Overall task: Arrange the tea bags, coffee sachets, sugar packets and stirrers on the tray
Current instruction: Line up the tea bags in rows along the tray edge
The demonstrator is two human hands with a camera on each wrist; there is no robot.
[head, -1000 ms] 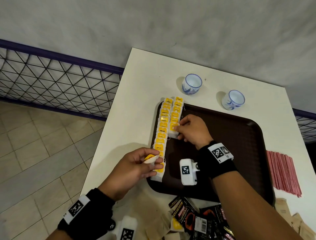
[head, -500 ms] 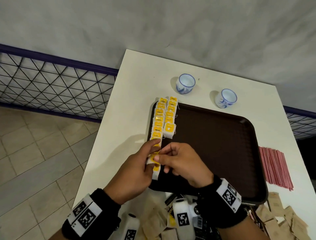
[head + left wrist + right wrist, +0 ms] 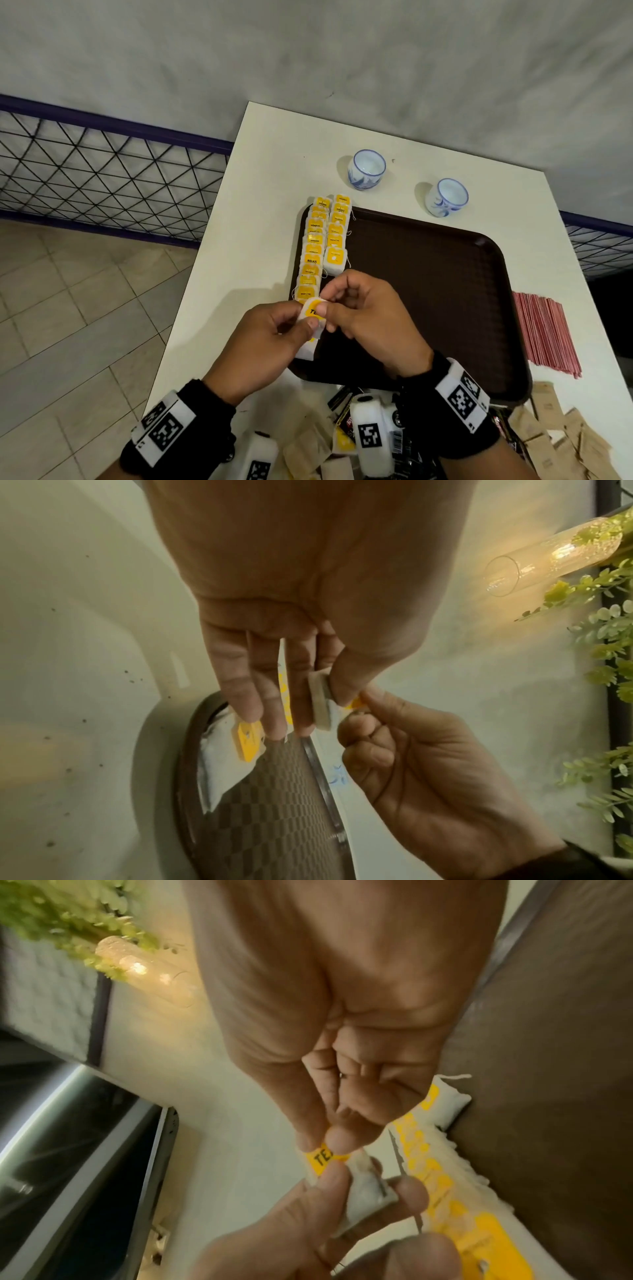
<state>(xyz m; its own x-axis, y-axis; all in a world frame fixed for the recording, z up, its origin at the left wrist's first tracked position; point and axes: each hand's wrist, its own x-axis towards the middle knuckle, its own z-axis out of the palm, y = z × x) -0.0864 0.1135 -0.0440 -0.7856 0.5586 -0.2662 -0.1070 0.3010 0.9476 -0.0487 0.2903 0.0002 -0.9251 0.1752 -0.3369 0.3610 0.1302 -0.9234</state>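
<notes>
A dark brown tray (image 3: 445, 291) lies on the white table. Two rows of white tea bags with yellow tags (image 3: 313, 253) run along its left edge; the right row (image 3: 337, 236) is shorter. Both hands meet over the tray's near left corner around one tea bag (image 3: 313, 313). My left hand (image 3: 274, 339) pinches the white bag (image 3: 320, 704) between thumb and fingers. My right hand (image 3: 363, 315) pinches its yellow tag (image 3: 323, 1158) with thumb and forefinger. Red stirrers (image 3: 544, 332) lie right of the tray. Brown sugar packets (image 3: 561, 442) and dark coffee sachets (image 3: 407, 455) lie at the near edge.
Two blue-and-white cups (image 3: 366, 169) (image 3: 447, 197) stand behind the tray. The table's left edge (image 3: 191, 308) drops to a tiled floor, with a wire fence (image 3: 102, 178) beyond. A grey wall runs behind the table.
My right hand left the end of the shorter tea bag row and came back to my left hand. It now pinches the tag of the tea bag held there.
</notes>
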